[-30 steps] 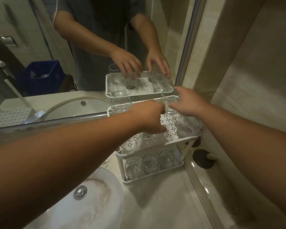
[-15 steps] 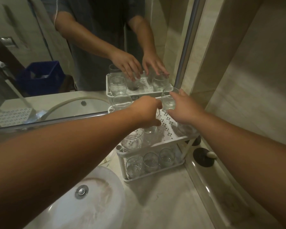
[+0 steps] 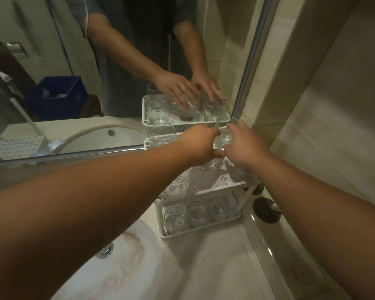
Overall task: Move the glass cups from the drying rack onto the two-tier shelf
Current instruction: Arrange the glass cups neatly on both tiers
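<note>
Head view shows the right hand (image 3: 245, 146) gripping a clear stemless glass cup (image 3: 225, 132) over the white perforated two-tier shelf (image 3: 223, 182), left hand (image 3: 200, 146) curled around another, barely visible; crowded neighbours risk clinking.

white two-tier shelf (image 3: 230, 185) on pale marble counter (image 3: 204, 267), against mirror. three glass cups (image 3: 197, 213) on bottom tier, more on perforated top tier.
</note>
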The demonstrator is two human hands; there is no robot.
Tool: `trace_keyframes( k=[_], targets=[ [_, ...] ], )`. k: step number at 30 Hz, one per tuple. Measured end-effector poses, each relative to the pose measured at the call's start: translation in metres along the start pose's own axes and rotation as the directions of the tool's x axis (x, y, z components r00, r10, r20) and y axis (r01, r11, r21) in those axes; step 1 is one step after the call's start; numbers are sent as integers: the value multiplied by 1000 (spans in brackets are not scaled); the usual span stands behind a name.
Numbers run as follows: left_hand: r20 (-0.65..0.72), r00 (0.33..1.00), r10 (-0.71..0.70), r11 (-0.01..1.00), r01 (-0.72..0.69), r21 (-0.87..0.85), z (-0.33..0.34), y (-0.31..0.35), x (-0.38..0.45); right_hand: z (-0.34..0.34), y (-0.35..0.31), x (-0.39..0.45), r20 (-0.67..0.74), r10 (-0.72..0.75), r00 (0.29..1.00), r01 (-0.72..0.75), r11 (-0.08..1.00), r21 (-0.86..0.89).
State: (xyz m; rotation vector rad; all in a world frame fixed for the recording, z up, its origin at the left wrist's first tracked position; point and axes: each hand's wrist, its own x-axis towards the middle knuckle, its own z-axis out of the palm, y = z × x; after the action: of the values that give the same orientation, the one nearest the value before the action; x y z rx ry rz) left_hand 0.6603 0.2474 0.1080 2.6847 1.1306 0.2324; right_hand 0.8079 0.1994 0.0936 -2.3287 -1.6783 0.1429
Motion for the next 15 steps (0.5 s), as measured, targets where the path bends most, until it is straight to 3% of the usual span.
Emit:
trace_keyframes(
  k=[4, 7, 10, 13, 15],
  targets=[
    [-72, 997, 25, 999, -23, 24, -13, 3, -18, -1, 0, 0, -7, -9, 1000, 9, 999, 31],
    [-158, 987, -21, 998, 31, 61, -17, 1, -44, 2, 0, -2, -21, -5, 1000, 6, 999, 47],
    [-161, 982, -98, 983, 121, 137, -15, -5, -72, 2, -1, -5, -41, -21, 999, 25, 996, 83],
    [-154, 969, -196, 969, 215, 123, -12, -12, -89, -6, 0, -9, -130, -83, 988, 100, 986, 130],
    [-141, 960, -243, 965, 254, 64, -9, -14, -96, -13, 2, -13, -227, -49, 973, 90, 980, 178]
  ],
)
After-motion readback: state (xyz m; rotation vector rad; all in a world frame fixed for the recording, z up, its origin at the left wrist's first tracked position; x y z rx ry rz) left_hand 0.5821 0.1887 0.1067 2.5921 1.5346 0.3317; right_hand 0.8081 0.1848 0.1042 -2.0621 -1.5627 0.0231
